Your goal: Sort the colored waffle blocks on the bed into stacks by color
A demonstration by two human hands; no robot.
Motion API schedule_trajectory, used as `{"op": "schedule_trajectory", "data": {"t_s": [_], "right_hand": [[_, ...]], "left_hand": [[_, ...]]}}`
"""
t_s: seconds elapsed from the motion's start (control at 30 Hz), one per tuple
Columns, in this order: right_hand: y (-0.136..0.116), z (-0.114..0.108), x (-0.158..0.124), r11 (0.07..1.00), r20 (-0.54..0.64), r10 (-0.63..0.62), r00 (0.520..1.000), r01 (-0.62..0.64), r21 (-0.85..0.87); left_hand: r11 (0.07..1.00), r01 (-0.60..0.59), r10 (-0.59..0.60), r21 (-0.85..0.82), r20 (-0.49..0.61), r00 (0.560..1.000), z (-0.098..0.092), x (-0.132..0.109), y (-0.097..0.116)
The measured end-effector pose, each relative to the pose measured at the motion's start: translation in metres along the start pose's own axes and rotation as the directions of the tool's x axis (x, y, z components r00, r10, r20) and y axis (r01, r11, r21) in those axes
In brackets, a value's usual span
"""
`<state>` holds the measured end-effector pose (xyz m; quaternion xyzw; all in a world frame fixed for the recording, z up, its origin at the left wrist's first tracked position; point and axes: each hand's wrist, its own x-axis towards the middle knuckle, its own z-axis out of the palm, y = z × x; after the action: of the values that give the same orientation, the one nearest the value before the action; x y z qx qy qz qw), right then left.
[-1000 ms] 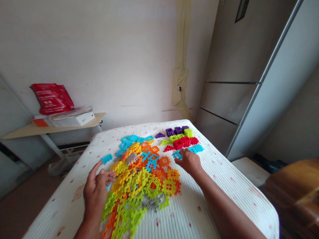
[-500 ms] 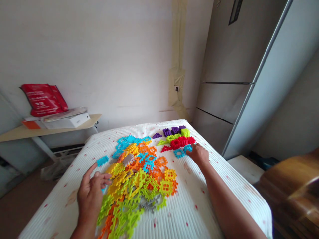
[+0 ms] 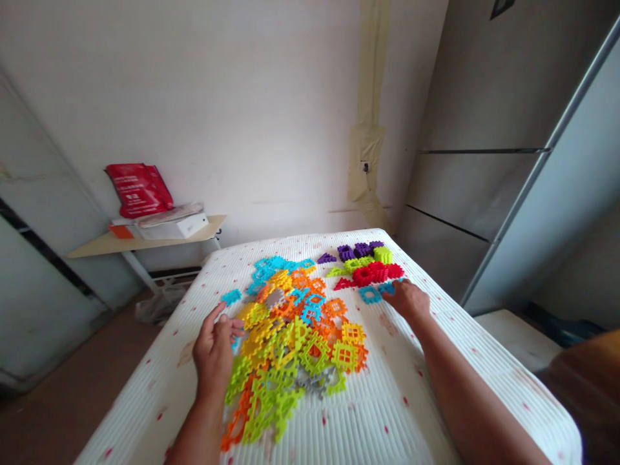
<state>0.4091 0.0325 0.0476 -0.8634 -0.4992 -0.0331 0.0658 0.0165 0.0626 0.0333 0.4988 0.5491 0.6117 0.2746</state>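
My left hand (image 3: 217,339) hovers at the left edge of a pile of plastic interlocking tiles (image 3: 295,361), fingers loosely spread and holding nothing. Just beyond its fingertips lies a single blue tile (image 3: 231,297). At the right of the table, my right hand (image 3: 409,300) has its fingers bent closed on a blue interlocking tile (image 3: 386,289), which they partly cover. Beside that one, to the left, another blue tile (image 3: 370,295) lies flat. Behind them sit rows of red tiles (image 3: 371,274), lime green tiles (image 3: 358,264) and purple tiles (image 3: 345,252).
The table has a white ribbed cover (image 3: 358,413) with red specks. Against the wall at left, a small side table (image 3: 97,248) bears a white box (image 3: 181,226) and a red bag (image 3: 138,188). A grey refrigerator (image 3: 465,181) stands behind the right edge.
The view has turned left, so everything sits further right in the picture. Both hands keep nearly the same places over the table, the right one still at the blue tiles.
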Motion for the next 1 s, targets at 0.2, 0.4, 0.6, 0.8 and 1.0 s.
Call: {"op": "schedule_trajectory", "data": {"t_s": [0.2,0.4,0.6,0.8,1.0], "right_hand": [[0.002,0.002,0.001,1.0,0.03,-0.009,1.0,0.01,-0.015],[0.003,0.004,0.0,0.997,-0.139,-0.07,0.988,0.075,0.028],[-0.008,0.018,-0.003,0.928,-0.506,-0.314,0.803,0.372,0.015],[-0.032,0.028,-0.014,0.732,-0.577,-0.568,0.587,0.68,-0.029],[-0.045,0.029,-0.024,0.66,-0.532,-0.633,0.563,0.751,0.01]], "left_hand": [[0.994,0.017,-0.006,0.112,-0.098,0.995,-0.007,0.01,-0.018],[0.983,-0.033,0.073,0.18,-0.222,0.972,-0.019,0.024,-0.034],[0.972,0.066,0.0,0.226,-0.28,0.96,-0.029,0.036,-0.048],[0.908,0.05,-0.024,0.415,-0.067,0.997,-0.027,0.07,-0.05],[0.807,-0.066,-0.038,0.587,0.163,0.986,-0.011,0.11,-0.05]]}}
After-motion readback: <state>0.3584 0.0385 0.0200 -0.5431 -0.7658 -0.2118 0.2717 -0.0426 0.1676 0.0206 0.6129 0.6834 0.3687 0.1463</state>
